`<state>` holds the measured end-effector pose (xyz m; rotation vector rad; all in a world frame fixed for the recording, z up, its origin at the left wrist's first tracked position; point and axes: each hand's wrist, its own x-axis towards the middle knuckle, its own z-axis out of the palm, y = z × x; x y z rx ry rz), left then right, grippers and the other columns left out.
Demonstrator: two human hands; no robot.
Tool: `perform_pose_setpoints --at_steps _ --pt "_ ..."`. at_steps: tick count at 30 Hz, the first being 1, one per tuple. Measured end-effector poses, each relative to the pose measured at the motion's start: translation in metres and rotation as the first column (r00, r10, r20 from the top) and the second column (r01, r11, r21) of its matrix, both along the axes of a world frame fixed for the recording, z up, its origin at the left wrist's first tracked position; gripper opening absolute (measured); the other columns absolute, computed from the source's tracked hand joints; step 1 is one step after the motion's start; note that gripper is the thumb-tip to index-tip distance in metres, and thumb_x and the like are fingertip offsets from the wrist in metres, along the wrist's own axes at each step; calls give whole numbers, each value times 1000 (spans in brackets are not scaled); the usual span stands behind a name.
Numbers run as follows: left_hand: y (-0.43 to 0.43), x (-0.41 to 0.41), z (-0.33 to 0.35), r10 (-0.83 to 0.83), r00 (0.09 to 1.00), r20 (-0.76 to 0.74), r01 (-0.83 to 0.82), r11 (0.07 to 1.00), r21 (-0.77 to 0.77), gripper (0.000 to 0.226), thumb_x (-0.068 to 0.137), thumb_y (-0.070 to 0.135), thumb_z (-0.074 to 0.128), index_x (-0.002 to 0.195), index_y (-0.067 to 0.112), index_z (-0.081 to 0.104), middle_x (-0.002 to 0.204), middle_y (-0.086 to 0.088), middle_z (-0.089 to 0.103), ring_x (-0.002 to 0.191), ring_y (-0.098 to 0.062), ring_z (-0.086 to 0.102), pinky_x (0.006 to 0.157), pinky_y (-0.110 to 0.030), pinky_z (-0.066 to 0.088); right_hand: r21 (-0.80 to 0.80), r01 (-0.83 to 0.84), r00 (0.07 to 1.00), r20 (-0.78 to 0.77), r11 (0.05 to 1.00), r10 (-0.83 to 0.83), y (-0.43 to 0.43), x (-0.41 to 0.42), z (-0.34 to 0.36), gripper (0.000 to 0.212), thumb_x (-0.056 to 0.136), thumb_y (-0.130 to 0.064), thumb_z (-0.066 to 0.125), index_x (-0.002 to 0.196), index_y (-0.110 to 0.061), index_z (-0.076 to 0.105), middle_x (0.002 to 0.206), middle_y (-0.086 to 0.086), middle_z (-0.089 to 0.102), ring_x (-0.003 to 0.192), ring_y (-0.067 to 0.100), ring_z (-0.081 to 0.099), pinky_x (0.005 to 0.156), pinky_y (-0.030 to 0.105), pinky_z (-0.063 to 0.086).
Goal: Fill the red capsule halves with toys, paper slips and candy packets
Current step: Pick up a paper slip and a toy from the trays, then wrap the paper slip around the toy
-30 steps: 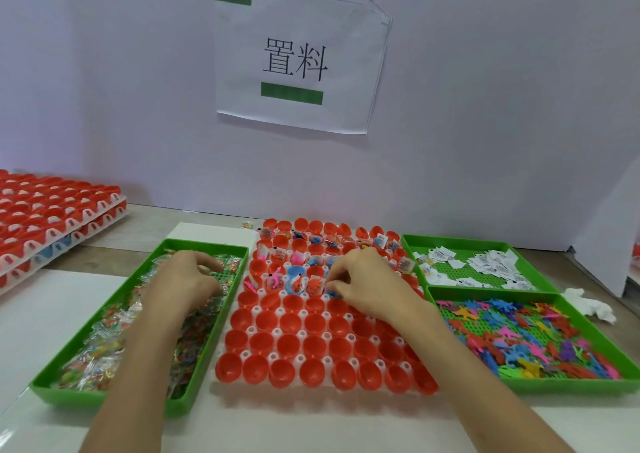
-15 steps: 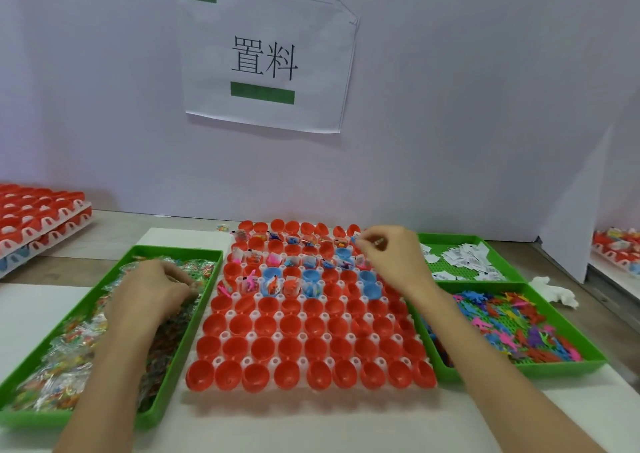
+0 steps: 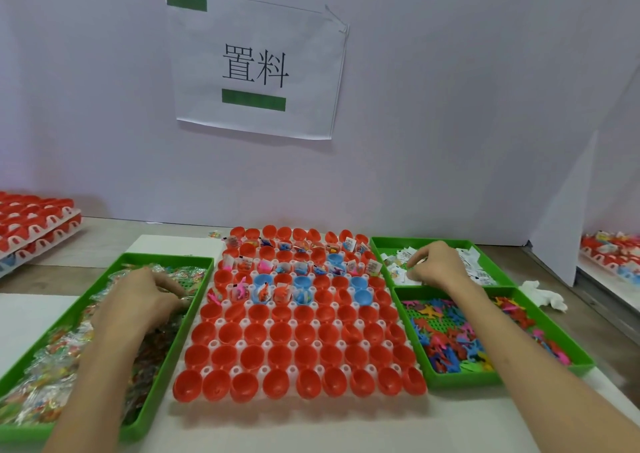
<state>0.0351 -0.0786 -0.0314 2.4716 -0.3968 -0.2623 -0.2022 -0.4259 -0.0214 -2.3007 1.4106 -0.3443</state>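
A white rack of red capsule halves (image 3: 301, 335) lies in the middle; its far rows hold toys, slips and packets, its near rows are bare red cups. My left hand (image 3: 145, 296) rests in the left green tray (image 3: 104, 286), fingers curled on clear candy packets (image 3: 52, 352). My right hand (image 3: 436, 264) is over the far right green tray (image 3: 381, 244), fingertips pinching at white paper slips (image 3: 474, 269). A nearer green tray (image 3: 460, 380) on the right holds colourful plastic toys (image 3: 450, 341).
Stacked racks of red capsules (image 3: 31, 224) stand at the far left. Another rack (image 3: 613, 248) lies at the far right edge. A crumpled white tissue (image 3: 543, 295) sits beside the right trays. A paper sign (image 3: 256, 64) hangs on the back wall.
My right hand has moved from the capsule rack rightward into the paper slip tray. My left hand has stayed in the candy tray. The view has shifted a little.
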Motion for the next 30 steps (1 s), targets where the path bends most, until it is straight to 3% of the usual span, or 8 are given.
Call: perform_pose_setpoints --at_steps 4,11,14,17,22,25,28,30 --pt "-1 2 -2 13 1000 -9 -13 1000 -4 16 84 25 79 70 26 73 83 3 61 91 -24 58 79 -41 48 -88 16 990 140 996 -3 -2 -6 -1 17 82 -13 78 71 -25 72 80 -7 69 63 12 66 58 27 51" --pt "2 -5 5 100 991 84 -89 987 -135 19 81 35 82 72 25 69 79 4 66 86 -26 62 88 -50 52 -216 37 968 249 976 19 -1 -15 -3 16 87 -19 76 74 -27 72 66 -5 67 56 15 65 57 30 54" --pt "2 -7 8 147 982 118 -127 979 -159 20 83 34 80 72 24 67 79 6 65 90 -28 61 94 -55 48 -194 21 950 310 981 41 0 -18 -1 14 87 -15 75 76 -23 72 66 -1 68 58 13 66 55 22 48" --pt "1 -7 6 160 978 135 -125 964 -236 19 84 23 80 72 21 66 77 0 67 81 -29 63 85 -52 53 -81 -64 952 293 995 85 4 -21 1 12 83 -11 79 77 -19 72 63 0 71 58 7 68 54 16 45" --pt "0 -2 4 161 974 160 -93 927 -364 12 81 9 81 89 10 71 75 -5 68 76 -28 65 75 -44 54 -19 -113 965 237 993 114 6 -22 3 22 76 -3 83 76 -22 72 76 -1 72 68 6 68 58 16 48" --pt "0 0 4 173 970 173 -92 912 -400 18 85 8 77 102 10 74 78 -7 70 80 -30 67 80 -47 56 -74 -90 966 234 993 105 3 -21 -1 13 82 -17 81 76 -23 71 82 -3 72 72 10 68 74 30 58" --pt "0 2 3 179 970 166 -104 918 -384 15 85 6 74 100 10 76 86 -12 74 85 -33 69 81 -51 58 -33 -92 994 47 995 94 2 -19 -5 15 79 -33 83 81 -21 73 102 -1 68 101 19 66 83 32 48" --pt "0 2 4 173 969 177 -99 926 -364 14 84 5 74 96 13 75 87 -11 74 85 -32 68 78 -49 58 13 -79 997 27 997 79 0 -15 -7 13 78 -26 84 85 -18 76 118 4 69 114 22 61 84 30 42"
